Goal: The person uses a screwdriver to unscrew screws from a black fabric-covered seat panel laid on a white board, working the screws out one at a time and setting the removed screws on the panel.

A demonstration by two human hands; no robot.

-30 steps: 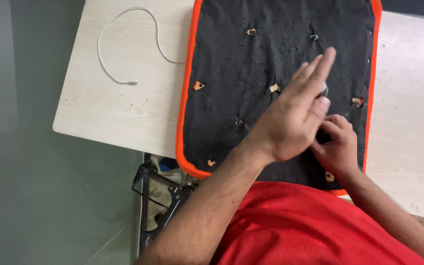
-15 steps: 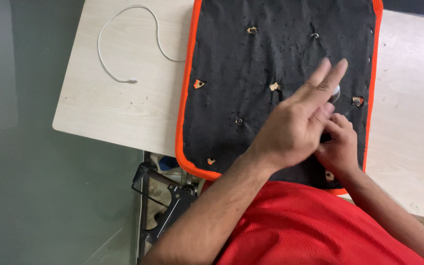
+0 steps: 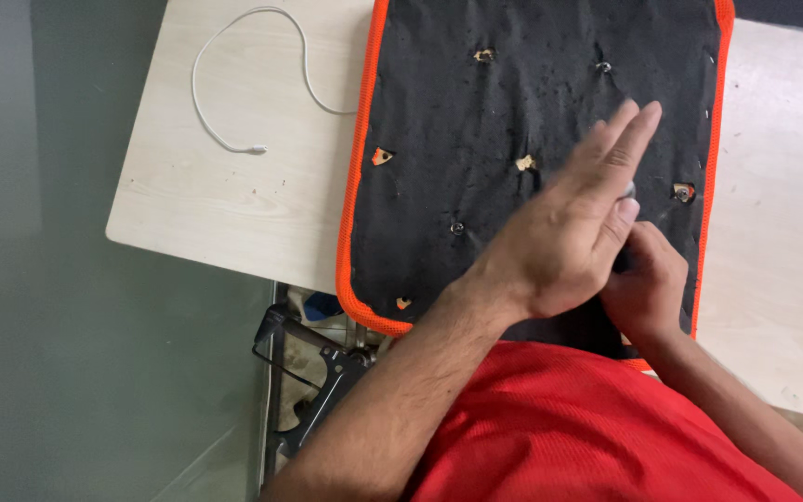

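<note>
left hand (image 3: 569,242) edged right, fingers flat on black mat (image 3: 476,139) | right hand (image 3: 648,284) fingers curled, contents unclear

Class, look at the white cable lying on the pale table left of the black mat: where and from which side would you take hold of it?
Probably best at the free plug end of the white cable, pinched from above. It lies flat on the pale table with bare surface around it, apart from the black mat; the other end runs to the mat's orange edge. The left hand and right hand are both over the mat.

White cable (image 3: 243,84) on pale table (image 3: 234,195)
</note>
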